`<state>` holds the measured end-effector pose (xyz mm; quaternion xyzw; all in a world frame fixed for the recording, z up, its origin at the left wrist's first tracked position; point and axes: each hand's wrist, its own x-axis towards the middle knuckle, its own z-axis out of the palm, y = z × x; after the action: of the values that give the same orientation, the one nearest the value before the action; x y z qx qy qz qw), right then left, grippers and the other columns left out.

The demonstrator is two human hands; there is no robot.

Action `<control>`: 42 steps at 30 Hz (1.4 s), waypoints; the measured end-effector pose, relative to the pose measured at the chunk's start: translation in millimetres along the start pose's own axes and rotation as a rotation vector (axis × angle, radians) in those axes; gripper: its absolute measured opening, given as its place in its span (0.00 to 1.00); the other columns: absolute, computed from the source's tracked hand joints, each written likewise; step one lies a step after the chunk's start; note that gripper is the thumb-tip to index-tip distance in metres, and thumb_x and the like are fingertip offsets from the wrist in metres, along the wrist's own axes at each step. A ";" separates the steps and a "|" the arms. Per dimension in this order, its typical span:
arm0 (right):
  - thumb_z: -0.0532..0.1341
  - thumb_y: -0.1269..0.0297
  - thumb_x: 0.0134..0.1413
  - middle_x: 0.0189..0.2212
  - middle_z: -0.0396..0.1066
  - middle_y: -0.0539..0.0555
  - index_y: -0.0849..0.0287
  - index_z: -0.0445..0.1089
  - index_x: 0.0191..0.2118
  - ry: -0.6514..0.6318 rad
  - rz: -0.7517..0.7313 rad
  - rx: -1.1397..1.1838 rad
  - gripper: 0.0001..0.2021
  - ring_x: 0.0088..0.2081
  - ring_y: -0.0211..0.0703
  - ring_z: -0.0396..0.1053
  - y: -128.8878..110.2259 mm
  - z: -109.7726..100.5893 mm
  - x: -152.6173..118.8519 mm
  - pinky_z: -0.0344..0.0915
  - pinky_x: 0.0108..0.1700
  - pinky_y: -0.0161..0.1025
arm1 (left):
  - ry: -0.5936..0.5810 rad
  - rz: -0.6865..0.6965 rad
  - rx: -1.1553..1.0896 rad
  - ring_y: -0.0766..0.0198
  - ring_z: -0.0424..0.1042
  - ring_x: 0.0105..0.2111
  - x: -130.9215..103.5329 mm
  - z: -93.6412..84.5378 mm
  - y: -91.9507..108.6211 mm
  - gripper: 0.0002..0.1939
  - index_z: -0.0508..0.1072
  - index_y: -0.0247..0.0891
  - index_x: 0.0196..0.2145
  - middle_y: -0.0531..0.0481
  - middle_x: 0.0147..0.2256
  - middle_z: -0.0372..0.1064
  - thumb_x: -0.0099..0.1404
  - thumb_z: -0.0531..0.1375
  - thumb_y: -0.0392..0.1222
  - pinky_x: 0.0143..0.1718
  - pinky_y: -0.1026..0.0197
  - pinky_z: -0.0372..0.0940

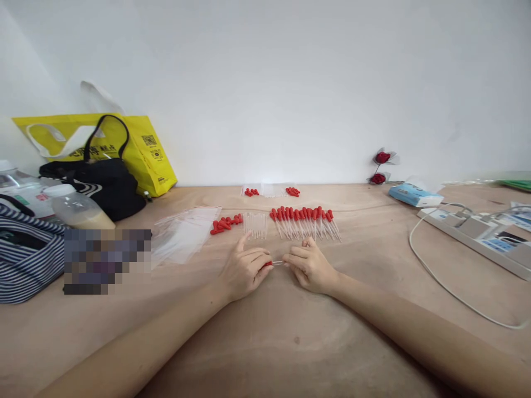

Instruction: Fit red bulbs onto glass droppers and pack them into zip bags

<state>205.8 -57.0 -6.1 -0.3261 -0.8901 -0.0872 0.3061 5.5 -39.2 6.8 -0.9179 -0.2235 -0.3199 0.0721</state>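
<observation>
My left hand (249, 268) pinches a red rubber dropper bulb (268, 263). From the bulb a clear glass dropper tube (277, 262) runs level to my right hand (309, 267), whose fingers are closed on its other end. How deep the tube sits in the bulb cannot be made out. Just beyond my left hand lies a row of bare glass tubes (255, 224), with a small heap of loose red bulbs (226, 223) to its left. Beyond my right hand, several droppers with red bulbs fitted (306, 220) lie side by side, bulbs toward the wall.
Clear plastic bags (186, 235) lie to the left. Near the wall are more red bulbs (292, 192) on clear plastic. A yellow bag (160, 166), black bag (118, 190) and bottle (81, 207) stand left. Right are a tissue pack (415, 194), power strip (477, 237) and white cable (440, 284).
</observation>
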 end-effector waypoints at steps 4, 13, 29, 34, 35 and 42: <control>0.47 0.71 0.55 0.23 0.64 0.51 0.63 0.67 0.32 -0.031 0.024 0.009 0.11 0.25 0.35 0.56 -0.9 0.3 0.8 0.45 0.34 0.38 | -0.020 -0.003 0.000 0.65 0.72 0.34 0.1 -0.2 -0.2 0.08 0.68 0.37 0.30 0.51 0.30 0.73 0.62 0.50 0.36 0.57 0.45 0.37; 0.47 0.69 0.57 0.25 0.66 0.52 0.62 0.67 0.33 -0.080 0.077 0.056 0.12 0.27 0.36 0.58 -1.0 1.5 1.4 0.45 0.35 0.38 | -0.051 -0.040 0.026 0.65 0.71 0.36 -0.6 -3.1 -3.6 0.09 0.69 0.39 0.30 0.53 0.29 0.73 0.63 0.50 0.37 0.57 0.43 0.33; 0.48 0.68 0.57 0.27 0.68 0.52 0.61 0.67 0.36 -0.133 0.083 0.029 0.11 0.30 0.37 0.62 -2.8 -1.9 5.9 0.46 0.35 0.37 | -0.060 -0.020 0.094 0.63 0.70 0.37 1.7 -7.5 -7.8 0.09 0.70 0.40 0.30 0.55 0.28 0.73 0.63 0.51 0.39 0.56 0.42 0.32; 0.51 0.71 0.53 0.27 0.68 0.55 0.60 0.69 0.35 -0.195 0.101 -0.133 0.09 0.32 0.41 0.62 -10.1 -4.6 17.6 0.46 0.35 0.39 | -0.083 -0.100 0.148 0.61 0.68 0.40 0.5 -14.1 -18.1 0.09 0.70 0.43 0.32 0.54 0.30 0.73 0.63 0.51 0.41 0.55 0.44 0.37; 0.51 0.71 0.53 0.28 0.69 0.55 0.60 0.68 0.35 -0.200 0.129 -0.130 0.10 0.32 0.41 0.62 -10.5 -3.6 20.7 0.47 0.35 0.39 | -0.060 -0.133 0.160 0.60 0.67 0.41 0.0 -15.6 -21.6 0.08 0.70 0.43 0.33 0.54 0.32 0.73 0.63 0.51 0.43 0.55 0.45 0.39; 0.49 0.70 0.51 0.30 0.71 0.53 0.62 0.58 0.46 -0.085 0.681 -0.024 0.15 0.32 0.42 0.67 -1.8 14.0 57.0 0.51 0.35 0.38 | 0.030 -0.557 0.460 0.50 0.63 0.43 -12.0 -22.1 -60.4 0.16 0.68 0.40 0.39 0.43 0.39 0.67 0.55 0.56 0.51 0.50 0.40 0.43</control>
<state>163.6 -23.4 17.1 -0.6115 -0.7410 0.0231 0.2765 -42.7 4.1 16.1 -0.7766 -0.5302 -0.2822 0.1900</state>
